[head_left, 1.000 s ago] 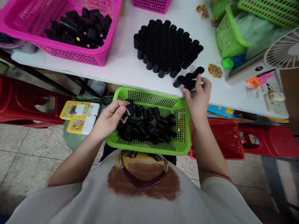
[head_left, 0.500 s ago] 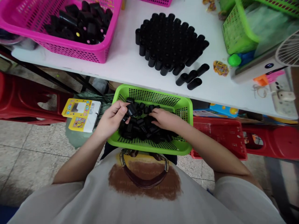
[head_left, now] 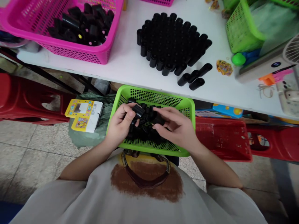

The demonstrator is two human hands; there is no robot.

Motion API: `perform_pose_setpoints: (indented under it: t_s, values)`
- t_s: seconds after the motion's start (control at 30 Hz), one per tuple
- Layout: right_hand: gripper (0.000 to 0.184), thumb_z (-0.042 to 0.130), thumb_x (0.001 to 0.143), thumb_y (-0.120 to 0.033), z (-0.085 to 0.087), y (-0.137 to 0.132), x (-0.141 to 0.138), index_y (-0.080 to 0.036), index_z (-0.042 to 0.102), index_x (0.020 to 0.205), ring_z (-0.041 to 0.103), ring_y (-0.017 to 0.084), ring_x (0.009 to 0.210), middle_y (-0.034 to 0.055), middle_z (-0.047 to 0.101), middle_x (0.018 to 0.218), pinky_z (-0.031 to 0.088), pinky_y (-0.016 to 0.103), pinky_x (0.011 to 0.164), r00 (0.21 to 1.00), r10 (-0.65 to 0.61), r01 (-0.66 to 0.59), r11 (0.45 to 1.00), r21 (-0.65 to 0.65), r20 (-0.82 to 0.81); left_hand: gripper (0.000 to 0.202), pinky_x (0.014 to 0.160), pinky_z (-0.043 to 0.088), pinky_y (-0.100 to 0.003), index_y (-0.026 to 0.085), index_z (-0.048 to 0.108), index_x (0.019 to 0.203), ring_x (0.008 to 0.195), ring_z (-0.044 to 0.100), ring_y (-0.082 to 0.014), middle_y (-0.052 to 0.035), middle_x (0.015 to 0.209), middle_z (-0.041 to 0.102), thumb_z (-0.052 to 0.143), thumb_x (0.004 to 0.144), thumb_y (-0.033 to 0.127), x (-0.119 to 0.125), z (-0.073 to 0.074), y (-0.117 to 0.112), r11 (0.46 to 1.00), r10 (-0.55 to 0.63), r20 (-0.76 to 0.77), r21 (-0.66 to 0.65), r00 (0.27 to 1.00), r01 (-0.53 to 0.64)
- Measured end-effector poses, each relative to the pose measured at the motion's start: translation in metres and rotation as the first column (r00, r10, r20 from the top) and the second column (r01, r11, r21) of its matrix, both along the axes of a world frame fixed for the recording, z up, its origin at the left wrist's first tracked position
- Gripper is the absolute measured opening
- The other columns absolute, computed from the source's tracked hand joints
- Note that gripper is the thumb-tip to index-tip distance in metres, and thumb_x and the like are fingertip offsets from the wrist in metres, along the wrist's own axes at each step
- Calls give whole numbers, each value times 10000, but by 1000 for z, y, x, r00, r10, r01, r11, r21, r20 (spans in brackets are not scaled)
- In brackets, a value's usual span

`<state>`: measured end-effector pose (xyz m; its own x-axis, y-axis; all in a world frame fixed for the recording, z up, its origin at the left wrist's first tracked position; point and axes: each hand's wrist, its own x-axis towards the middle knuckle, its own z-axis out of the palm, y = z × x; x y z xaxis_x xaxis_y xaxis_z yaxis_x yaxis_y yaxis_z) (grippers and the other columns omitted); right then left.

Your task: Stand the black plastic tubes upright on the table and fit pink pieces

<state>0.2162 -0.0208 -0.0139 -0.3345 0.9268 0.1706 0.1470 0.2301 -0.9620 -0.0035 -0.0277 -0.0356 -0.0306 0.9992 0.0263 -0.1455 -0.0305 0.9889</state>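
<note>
My left hand [head_left: 121, 123] is closed round a short black plastic cylinder [head_left: 138, 111], thumb pressed on its near side. Facing it, my right hand [head_left: 178, 126] has thumb and fingers curled round a dark black piece [head_left: 158, 119]; its outline blends into the pieces behind. Both hands are over a green plastic basket [head_left: 154, 151] full of loose small black parts [head_left: 137, 133]. The two held pieces are apart. On the table beyond, many black tubes [head_left: 173, 43] stand packed together, and several more [head_left: 196, 84] are set slightly off from the group.
A pink basket [head_left: 102, 57] with black cylinders stands on the white table [head_left: 130, 70] at left. At right are a green basket [head_left: 243, 31], a fan [head_left: 261, 63] and a green round cap [head_left: 238, 58]. A yellow-white box [head_left: 90, 116] and a red crate [head_left: 221, 140] flank the lap basket.
My right hand has come up out of the loose parts with a black piece between its fingers. My left hand, still holding its cylinder, has shifted slightly right.
</note>
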Motion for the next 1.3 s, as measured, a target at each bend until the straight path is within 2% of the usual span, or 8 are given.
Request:
perform_pose_setpoints:
  t_s: [0.27, 0.5, 0.73, 0.87, 1.0, 1.1, 1.17, 1.3]
  values:
    - [404, 785, 921, -308, -4, -3, -7, -310, 762, 1324, 721, 157, 973, 59, 678, 1173, 697, 267, 752, 997, 64, -67, 995, -68, -49, 455, 864, 577, -345, 217, 502, 819, 849, 707, -168, -58, 1095, 733, 678, 994, 598, 2, 0, -6, 988, -58, -200, 130, 978, 85]
    - [590, 674, 962, -265, 0, 5, -9, -364, 581, 1536, 691, 189, 1013, 69, 642, 1217, 679, 305, 754, 970, 151, -162, 986, 44, 190, 502, 1088, 570, -411, 290, 592, 1386, 1347, 667, -293, -116, 1450, 682, 636, 1008, 616, -6, 5, -8, 907, -301, -532, 97, 791, 411]
    - [453, 663, 1013, -484, -15, 84, 12, -302, 693, 1427, 607, 373, 1274, 112, 723, 1257, 472, 649, 1142, 786, -352, 53, 857, 513, 507, 591, 928, 590, -387, 247, 435, 1366, 952, 714, -209, -46, 1037, 701, 733, 959, 557, -28, -3, 4, 974, 6, -401, 209, 916, 85]
    - [481, 724, 971, -535, -27, 124, 28, -273, 731, 1374, 531, 478, 1319, 146, 726, 1275, 372, 791, 1098, 605, -517, 171, 827, 536, 606, 347, 957, 564, -382, 271, 387, 1245, 1076, 676, -200, -48, 1122, 650, 617, 1002, 362, -39, -14, 1, 987, -70, -379, 107, 923, 119]
    - [512, 731, 969, -514, -25, 120, 23, -257, 709, 1411, 495, 503, 1348, 195, 636, 1425, 372, 782, 1079, 545, -553, 198, 815, 545, 630, 311, 1003, 548, -382, 252, 456, 1216, 1166, 632, -219, -73, 1222, 600, 628, 962, 304, -51, -18, -2, 993, -70, -497, 46, 865, 106]
    - [357, 681, 1012, -491, -25, 97, 6, -232, 780, 1236, 597, 414, 1256, 178, 697, 1278, 447, 666, 1097, 606, -372, 34, 896, 443, 703, 279, 1002, 545, -361, 237, 562, 1211, 1115, 646, -212, -69, 1192, 638, 662, 967, 330, -60, -9, -2, 988, -58, -600, 78, 798, 131]
    - [321, 641, 1043, -462, -32, 80, -10, -184, 801, 1057, 695, 352, 1084, 158, 748, 1059, 541, 557, 1015, 561, -73, -136, 974, 179, 824, 244, 964, 554, -342, 235, 661, 1126, 1027, 670, -206, -45, 1077, 689, 722, 954, 397, -62, 1, -2, 978, -96, -653, 77, 751, 193]
    - [286, 672, 1034, -333, -54, 59, -32, -107, 741, 1195, 769, 323, 941, 169, 793, 1010, 599, 431, 850, 423, 268, -204, 959, -198, 865, 368, 872, 579, -321, 224, 760, 933, 866, 700, -198, -27, 914, 746, 845, 850, 573, -60, 19, -1, 975, -124, -677, 54, 725, 216]
